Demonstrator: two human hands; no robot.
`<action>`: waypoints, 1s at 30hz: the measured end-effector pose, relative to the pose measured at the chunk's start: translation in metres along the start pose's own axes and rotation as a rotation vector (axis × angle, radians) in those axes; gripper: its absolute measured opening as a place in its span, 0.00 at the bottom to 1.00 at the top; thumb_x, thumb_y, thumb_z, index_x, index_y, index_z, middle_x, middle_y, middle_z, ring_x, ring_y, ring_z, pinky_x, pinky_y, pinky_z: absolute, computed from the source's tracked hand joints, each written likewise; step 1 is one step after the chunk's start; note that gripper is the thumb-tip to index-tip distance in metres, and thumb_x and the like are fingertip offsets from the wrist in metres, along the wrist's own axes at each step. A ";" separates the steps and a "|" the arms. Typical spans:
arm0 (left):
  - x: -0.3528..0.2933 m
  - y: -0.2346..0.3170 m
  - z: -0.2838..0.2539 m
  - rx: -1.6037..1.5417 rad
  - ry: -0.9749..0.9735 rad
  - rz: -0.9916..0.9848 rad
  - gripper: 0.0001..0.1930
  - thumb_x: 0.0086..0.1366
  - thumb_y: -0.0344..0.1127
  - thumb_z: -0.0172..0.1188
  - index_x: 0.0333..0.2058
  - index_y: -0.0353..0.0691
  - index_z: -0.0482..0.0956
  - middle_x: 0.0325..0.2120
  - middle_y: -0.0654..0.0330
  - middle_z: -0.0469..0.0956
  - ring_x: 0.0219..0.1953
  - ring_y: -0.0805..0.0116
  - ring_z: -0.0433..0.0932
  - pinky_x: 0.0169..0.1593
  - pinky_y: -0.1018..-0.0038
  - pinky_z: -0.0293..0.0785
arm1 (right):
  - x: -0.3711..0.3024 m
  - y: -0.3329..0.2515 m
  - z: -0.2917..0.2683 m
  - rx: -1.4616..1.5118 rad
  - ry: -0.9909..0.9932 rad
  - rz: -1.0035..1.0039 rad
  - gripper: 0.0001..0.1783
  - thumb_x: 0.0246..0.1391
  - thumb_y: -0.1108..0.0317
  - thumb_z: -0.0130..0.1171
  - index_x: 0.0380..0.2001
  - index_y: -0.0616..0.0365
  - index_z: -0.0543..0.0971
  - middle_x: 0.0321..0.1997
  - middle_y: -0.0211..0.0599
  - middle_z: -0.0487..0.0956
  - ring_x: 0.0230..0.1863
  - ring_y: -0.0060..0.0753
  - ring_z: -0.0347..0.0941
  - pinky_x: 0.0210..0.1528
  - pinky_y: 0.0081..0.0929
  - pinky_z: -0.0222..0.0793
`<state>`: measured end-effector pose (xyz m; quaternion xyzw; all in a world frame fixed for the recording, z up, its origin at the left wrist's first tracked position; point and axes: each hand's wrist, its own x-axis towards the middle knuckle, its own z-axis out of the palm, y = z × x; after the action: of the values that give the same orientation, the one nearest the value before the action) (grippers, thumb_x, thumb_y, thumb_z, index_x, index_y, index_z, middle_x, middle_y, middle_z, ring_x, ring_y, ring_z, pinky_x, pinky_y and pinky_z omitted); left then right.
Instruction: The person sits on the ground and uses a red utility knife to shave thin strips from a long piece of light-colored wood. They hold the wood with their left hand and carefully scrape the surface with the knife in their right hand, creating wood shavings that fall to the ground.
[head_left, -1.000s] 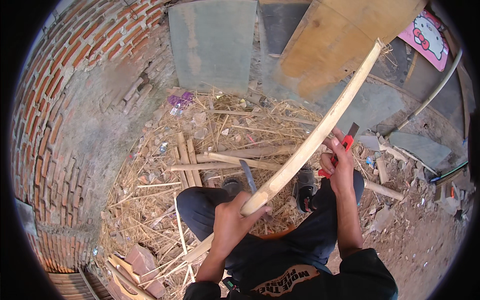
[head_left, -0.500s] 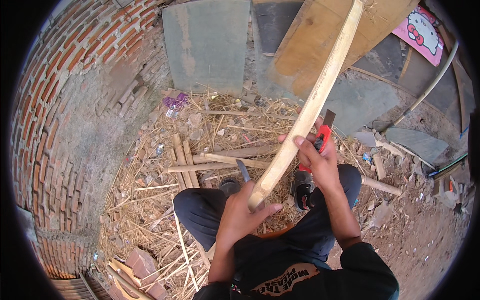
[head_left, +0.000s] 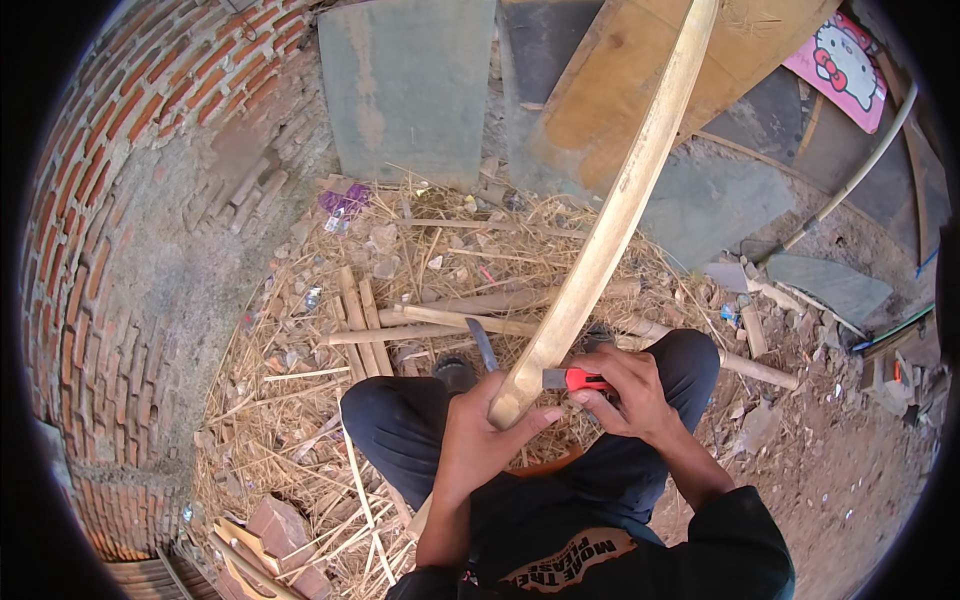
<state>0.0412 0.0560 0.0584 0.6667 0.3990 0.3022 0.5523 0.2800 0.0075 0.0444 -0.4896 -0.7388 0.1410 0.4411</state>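
Note:
A long, pale strip of split bamboo (head_left: 622, 200) rises from between my knees toward the top right. My left hand (head_left: 482, 428) is closed around its lower end, thumb across the near side; a blade-like metal piece (head_left: 482, 345) sticks up just beyond that hand, its lower part hidden. My right hand (head_left: 630, 395) grips a red utility knife (head_left: 585, 379). Its blade points left and meets the bamboo's edge a little above my left hand.
Straw, shavings and several bamboo pieces (head_left: 365, 325) cover the ground ahead. A brick wall (head_left: 110, 250) stands at the left. Grey boards (head_left: 410, 90) and a brown panel (head_left: 740, 60) lean at the back. A bamboo pole (head_left: 760, 372) lies beyond my right knee.
My right hand has let go of the bamboo's middle and come down toward me. The knife has turned from pointing up to pointing left at the strip. My left hand keeps its hold.

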 end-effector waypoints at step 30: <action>-0.003 -0.003 0.013 0.070 0.071 0.067 0.14 0.71 0.32 0.72 0.49 0.31 0.83 0.30 0.58 0.87 0.32 0.79 0.83 0.36 0.76 0.79 | -0.003 -0.010 0.020 -0.137 0.106 -0.066 0.20 0.49 0.60 0.77 0.46 0.50 0.90 0.25 0.28 0.77 0.20 0.31 0.75 0.24 0.29 0.72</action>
<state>0.0506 0.0472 0.0528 0.6875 0.4061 0.3298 0.5036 0.2585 0.0043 0.0380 -0.5009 -0.7378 0.0494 0.4497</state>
